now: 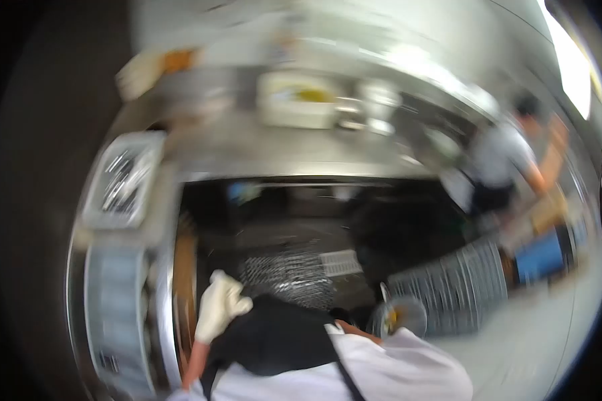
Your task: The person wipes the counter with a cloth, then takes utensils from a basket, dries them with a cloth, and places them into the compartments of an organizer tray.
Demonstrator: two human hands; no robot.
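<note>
1. In a kitchen blurred by motion, dark floor matting (287, 274) lies ahead of the black apron (281, 334).
2. The white-gloved left hand (219, 304) is partly curled beside the apron; blur hides whether it grips anything.
3. The right forearm (360, 331) points towards a clear round container (408, 315) with orange-yellow contents, near a ribbed grey stack (448, 287). Its grip can't be told. Keeping the container level and clear of the stack should prevent spills.
4. Beyond, a stainless-steel counter (234, 157) carries a white rectangular tub (294, 117).
</note>
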